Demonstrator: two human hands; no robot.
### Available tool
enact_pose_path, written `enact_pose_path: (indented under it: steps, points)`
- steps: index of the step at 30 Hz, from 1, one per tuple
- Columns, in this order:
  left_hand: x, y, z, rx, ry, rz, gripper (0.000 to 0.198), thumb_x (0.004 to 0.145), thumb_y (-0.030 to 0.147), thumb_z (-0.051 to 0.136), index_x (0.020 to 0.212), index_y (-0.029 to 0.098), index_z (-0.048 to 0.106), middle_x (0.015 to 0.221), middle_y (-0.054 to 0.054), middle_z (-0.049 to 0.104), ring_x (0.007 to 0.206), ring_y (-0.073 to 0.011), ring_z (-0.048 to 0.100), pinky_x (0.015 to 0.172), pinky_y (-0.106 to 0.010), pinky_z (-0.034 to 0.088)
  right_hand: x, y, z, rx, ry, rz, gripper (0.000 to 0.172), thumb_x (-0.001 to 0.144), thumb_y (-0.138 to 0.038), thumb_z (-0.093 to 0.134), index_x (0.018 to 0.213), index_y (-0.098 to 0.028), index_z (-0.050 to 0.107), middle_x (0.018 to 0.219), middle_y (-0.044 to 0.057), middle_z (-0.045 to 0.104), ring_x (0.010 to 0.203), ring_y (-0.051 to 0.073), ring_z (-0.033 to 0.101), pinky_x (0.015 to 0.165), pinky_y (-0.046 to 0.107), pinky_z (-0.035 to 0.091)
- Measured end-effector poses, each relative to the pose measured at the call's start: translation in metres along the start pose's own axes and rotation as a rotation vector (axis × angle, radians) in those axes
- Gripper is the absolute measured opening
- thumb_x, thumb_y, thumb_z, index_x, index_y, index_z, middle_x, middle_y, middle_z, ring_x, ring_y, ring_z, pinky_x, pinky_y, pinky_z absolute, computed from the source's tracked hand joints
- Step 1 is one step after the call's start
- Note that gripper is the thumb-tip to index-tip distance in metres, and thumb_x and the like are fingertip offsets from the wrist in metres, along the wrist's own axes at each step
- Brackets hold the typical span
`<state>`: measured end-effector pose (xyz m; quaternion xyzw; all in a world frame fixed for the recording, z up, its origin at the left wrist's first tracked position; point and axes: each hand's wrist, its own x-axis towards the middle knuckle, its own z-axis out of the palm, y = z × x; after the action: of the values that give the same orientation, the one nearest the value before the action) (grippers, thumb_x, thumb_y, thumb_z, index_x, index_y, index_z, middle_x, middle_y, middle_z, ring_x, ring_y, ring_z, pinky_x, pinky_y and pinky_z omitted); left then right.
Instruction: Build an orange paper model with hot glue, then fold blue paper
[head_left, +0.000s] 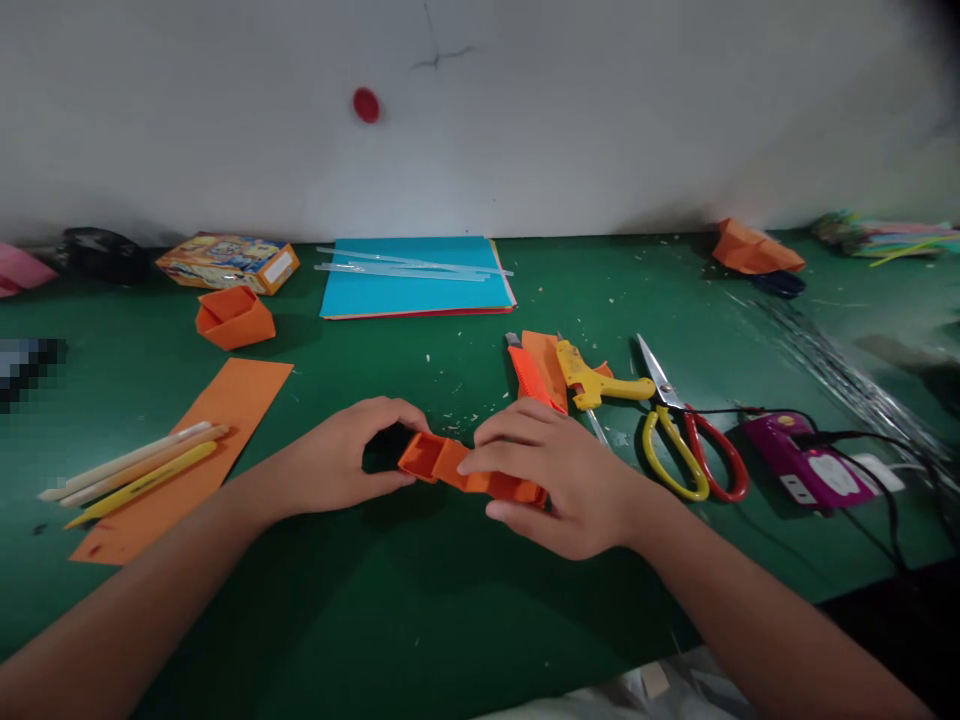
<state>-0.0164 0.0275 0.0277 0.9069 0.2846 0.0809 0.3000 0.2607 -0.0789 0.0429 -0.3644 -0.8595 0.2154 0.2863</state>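
An orange folded paper piece [452, 462] with open box-like sections is held between my hands above the green table. My left hand [358, 452] pinches its left end between thumb and fingers. My right hand [551, 475] wraps round the right part, its fingers over the top and its thumb at the near side, hiding some of it. Just beyond my right hand lie an orange utility knife [529, 372], a flat orange paper piece [545, 362] and a yellow glue gun [596, 380].
Scissors [679, 440] with red and yellow handles lie right, near a purple power adapter [806, 465] with cables. Pencils [142, 475] rest on an orange paper strip [240, 395] at left. Behind are a folded orange paper box [236, 318], a printed carton [225, 262] and blue sheets [412, 295].
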Motion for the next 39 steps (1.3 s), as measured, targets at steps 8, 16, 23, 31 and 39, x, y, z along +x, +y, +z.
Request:
enact_pose_path:
  steps: [8,16,23,31,39]
  points:
    - [-0.009,-0.008,0.003,0.007,0.058,-0.033,0.040,0.086,0.045,0.071,0.119,0.025,0.061,0.124,-0.008,0.066,0.116,-0.0269,0.064,0.100,-0.039,0.053,-0.003,0.001,-0.001,-0.175,-0.139,0.109,0.064,0.091,-0.032,0.069,0.151,-0.025,0.047,0.148,0.014,0.053,0.131,0.035,0.050,0.104,0.057,0.046]
    - [-0.013,-0.008,0.006,0.070,0.111,0.018,0.039,0.090,0.041,0.070,0.123,0.026,0.054,0.136,-0.008,0.058,0.132,-0.0271,0.051,0.110,-0.042,0.047,-0.002,0.003,0.006,-0.208,-0.053,0.068,0.044,0.094,-0.015,0.060,0.138,-0.022,0.057,0.137,0.012,0.061,0.121,0.027,0.060,0.099,0.046,0.054]
    - [-0.018,0.000,0.002,0.263,0.248,0.191,0.023,0.091,0.034,0.069,0.113,0.028,0.069,0.143,-0.008,0.054,0.133,-0.0313,0.047,0.108,-0.047,0.046,-0.002,0.001,0.007,-0.219,-0.034,0.048,0.031,0.094,-0.015,0.062,0.125,-0.020,0.064,0.133,0.013,0.064,0.116,0.027,0.063,0.094,0.045,0.056]
    - [-0.021,0.040,0.019,0.773,0.248,0.189,0.025,0.098,0.032,0.053,0.102,0.020,0.075,0.148,-0.008,0.060,0.125,-0.0383,0.056,0.096,-0.057,0.044,0.001,-0.008,0.006,-0.258,-0.061,0.035,0.026,0.096,-0.017,0.060,0.121,-0.018,0.065,0.129,0.011,0.065,0.111,0.026,0.063,0.092,0.045,0.055]
    - [-0.019,0.054,0.028,0.807,0.220,0.022,0.025,0.093,0.030,0.055,0.087,0.021,0.078,0.155,-0.009,0.055,0.134,-0.0405,0.052,0.093,-0.059,0.043,0.000,-0.024,0.007,-0.325,-0.088,0.037,0.026,0.100,-0.019,0.054,0.124,-0.019,0.064,0.129,0.011,0.064,0.107,0.027,0.061,0.088,0.046,0.056]
